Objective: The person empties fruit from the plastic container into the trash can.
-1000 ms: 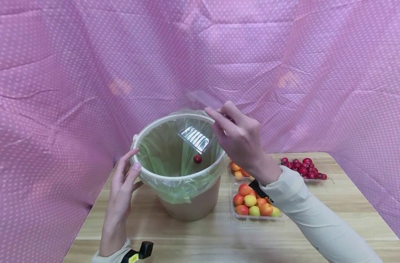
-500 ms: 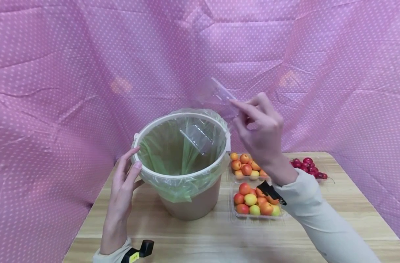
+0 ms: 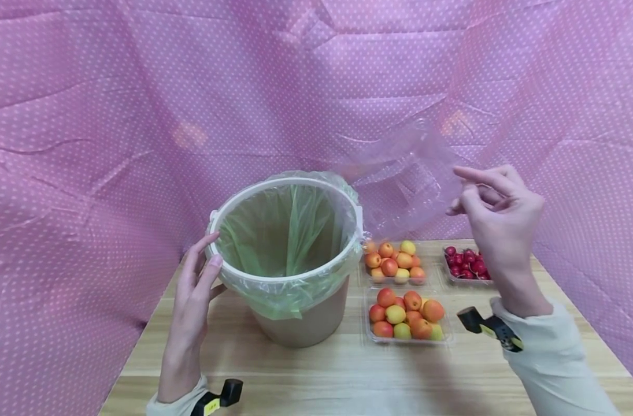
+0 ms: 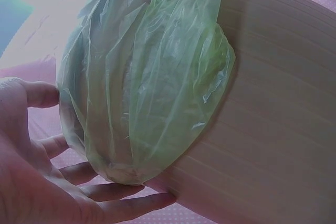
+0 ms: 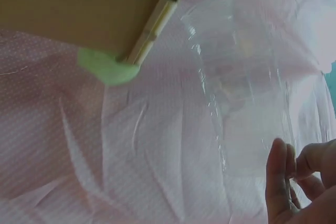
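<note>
My left hand (image 3: 188,306) rests its spread fingers against the left side of a beige trash bin (image 3: 306,332), thumb and index fingertip right at the white rim. A thin green bin liner (image 3: 274,297) lines the bin and folds over its outside; in the left wrist view the fingers lie along the liner (image 4: 168,93) and bin wall. At the right, my right hand (image 3: 503,219) pinches the edge of a clear plastic container (image 3: 407,185) and holds it up in the air, tilted, beside the bin. No fruit shows in that container (image 5: 247,93).
On the wooden table (image 3: 316,387), right of the bin, a clear tray of red and yellow plum-like fruits (image 3: 412,315) stands before another similar tray (image 3: 391,266). A tray of dark red cherries (image 3: 464,263) sits farther right, partly behind my right wrist. Pink dotted cloth (image 3: 243,86) hangs around.
My right hand has carried the clear container from over the bin to the right. A cherry seen at the bin's mouth earlier is out of sight. The left hand stays in place.
</note>
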`<state>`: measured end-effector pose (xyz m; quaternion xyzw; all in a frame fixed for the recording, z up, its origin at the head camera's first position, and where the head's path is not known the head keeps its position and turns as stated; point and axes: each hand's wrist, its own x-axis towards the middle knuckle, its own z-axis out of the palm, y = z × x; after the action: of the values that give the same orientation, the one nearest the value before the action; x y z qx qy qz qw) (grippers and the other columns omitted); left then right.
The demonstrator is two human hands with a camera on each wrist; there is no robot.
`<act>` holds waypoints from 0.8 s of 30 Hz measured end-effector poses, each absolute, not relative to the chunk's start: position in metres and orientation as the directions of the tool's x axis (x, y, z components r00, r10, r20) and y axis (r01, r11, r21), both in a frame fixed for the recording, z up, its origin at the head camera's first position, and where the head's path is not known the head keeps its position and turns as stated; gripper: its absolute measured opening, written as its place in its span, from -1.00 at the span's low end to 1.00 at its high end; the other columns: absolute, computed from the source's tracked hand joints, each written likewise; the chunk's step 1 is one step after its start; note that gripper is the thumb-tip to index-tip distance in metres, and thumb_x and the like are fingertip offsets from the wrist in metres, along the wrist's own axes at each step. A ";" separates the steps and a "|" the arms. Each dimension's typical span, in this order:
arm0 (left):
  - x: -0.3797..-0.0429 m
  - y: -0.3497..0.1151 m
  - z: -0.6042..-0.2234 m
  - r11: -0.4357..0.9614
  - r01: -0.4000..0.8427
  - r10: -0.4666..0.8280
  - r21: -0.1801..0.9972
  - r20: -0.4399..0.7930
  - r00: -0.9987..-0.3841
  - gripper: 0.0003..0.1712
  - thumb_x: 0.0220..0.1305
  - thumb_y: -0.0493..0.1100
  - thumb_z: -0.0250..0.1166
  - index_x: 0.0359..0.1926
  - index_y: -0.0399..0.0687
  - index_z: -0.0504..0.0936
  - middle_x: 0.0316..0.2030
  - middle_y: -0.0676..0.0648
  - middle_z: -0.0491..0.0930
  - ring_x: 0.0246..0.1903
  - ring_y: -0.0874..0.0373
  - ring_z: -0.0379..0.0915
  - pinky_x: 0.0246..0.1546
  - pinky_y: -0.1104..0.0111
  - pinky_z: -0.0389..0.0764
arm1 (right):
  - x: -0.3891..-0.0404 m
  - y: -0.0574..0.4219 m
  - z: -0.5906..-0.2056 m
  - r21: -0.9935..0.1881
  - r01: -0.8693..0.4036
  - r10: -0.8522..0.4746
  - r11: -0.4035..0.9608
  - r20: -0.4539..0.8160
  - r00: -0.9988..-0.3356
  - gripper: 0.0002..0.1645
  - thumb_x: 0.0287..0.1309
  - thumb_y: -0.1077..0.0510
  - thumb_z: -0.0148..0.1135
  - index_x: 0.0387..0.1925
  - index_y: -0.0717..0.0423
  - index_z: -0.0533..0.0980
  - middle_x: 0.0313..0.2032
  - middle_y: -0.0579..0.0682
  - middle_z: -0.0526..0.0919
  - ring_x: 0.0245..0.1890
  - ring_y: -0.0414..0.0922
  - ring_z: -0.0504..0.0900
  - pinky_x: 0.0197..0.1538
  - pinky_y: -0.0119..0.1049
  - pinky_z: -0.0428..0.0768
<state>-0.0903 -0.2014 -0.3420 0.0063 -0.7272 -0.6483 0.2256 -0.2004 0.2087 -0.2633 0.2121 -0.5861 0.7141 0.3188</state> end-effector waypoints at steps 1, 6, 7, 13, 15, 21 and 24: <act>-0.090 -0.202 -0.342 0.159 0.284 -0.302 0.945 0.321 -0.898 -0.47 0.61 -0.09 0.05 0.51 0.05 0.33 0.44 -0.12 0.30 0.25 -0.18 0.37 -0.02 0.15 0.59 | -0.200 0.216 -0.266 -0.710 -0.691 0.205 -0.136 0.662 -0.721 -0.66 0.19 0.61 0.06 -0.07 0.51 0.66 -0.30 0.13 0.38 -0.52 -0.13 0.71 -0.29 -0.31 0.69; -0.090 -0.201 -0.342 0.158 0.298 -0.296 0.941 0.333 -0.895 -0.47 0.61 -0.09 0.04 0.51 0.04 0.31 0.46 -0.11 0.27 0.28 -0.17 0.35 0.07 -0.20 0.45 | -0.197 0.247 -0.283 -0.737 -0.641 0.208 -0.215 0.607 -0.767 -0.70 0.24 0.60 0.07 -0.03 0.62 0.59 -0.30 0.18 0.44 -0.51 -0.06 0.72 -0.30 -0.23 0.70; -0.090 -0.201 -0.342 0.157 0.300 -0.295 0.941 0.335 -0.895 -0.47 0.61 -0.09 0.04 0.51 0.04 0.31 0.47 -0.11 0.26 0.29 -0.17 0.34 0.08 -0.25 0.42 | -0.195 0.252 -0.286 -0.743 -0.633 0.210 -0.217 0.597 -0.774 -0.70 0.25 0.59 0.07 -0.02 0.63 0.58 -0.33 0.18 0.48 -0.51 -0.05 0.72 -0.30 -0.22 0.70; -0.090 -0.201 -0.342 0.158 0.296 -0.301 0.942 0.332 -0.894 -0.47 0.61 -0.10 0.04 0.51 0.04 0.32 0.46 -0.11 0.27 0.28 -0.16 0.36 0.07 -0.19 0.45 | -0.184 0.277 -0.303 -0.769 -0.600 0.244 -0.220 0.552 -0.797 -0.72 0.26 0.59 0.09 -0.03 0.70 0.53 -0.37 0.24 0.63 -0.56 -0.05 0.72 -0.30 -0.22 0.71; -0.090 -0.201 -0.342 0.158 0.294 -0.306 0.943 0.330 -0.893 -0.47 0.61 -0.10 0.04 0.51 0.04 0.32 0.46 -0.11 0.28 0.26 -0.16 0.37 0.04 -0.06 0.52 | -0.179 0.285 -0.310 -0.775 -0.582 0.250 -0.246 0.530 -0.811 -0.72 0.25 0.60 0.11 -0.02 0.73 0.51 -0.24 0.29 0.63 -0.54 -0.05 0.70 -0.31 -0.21 0.72; -0.090 -0.202 -0.343 0.157 0.291 -0.298 0.944 0.327 -0.897 -0.47 0.61 -0.11 0.05 0.51 0.03 0.31 0.44 -0.13 0.30 0.24 -0.22 0.39 -0.05 0.24 0.63 | -0.164 0.317 -0.344 -0.812 -0.521 0.173 -0.265 0.491 -0.854 -0.69 0.29 0.60 0.11 0.05 0.72 0.45 0.09 0.23 0.59 -0.39 -0.09 0.73 -0.26 -0.26 0.70; -0.090 -0.202 -0.343 0.162 0.291 -0.296 0.943 0.328 -0.897 -0.47 0.61 -0.10 0.04 0.51 0.04 0.32 0.45 -0.12 0.29 0.25 -0.22 0.38 -0.06 0.25 0.64 | -0.159 0.332 -0.365 -0.830 -0.504 0.141 -0.240 0.484 -0.864 -0.70 0.31 0.60 0.09 0.05 0.67 0.48 0.03 0.16 0.65 -0.36 -0.12 0.73 -0.27 -0.28 0.70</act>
<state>-0.0900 -0.2020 -0.3431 0.0016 -0.7276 -0.6474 0.2268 -0.1594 0.3325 -0.3652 0.1566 -0.5800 0.7716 0.2089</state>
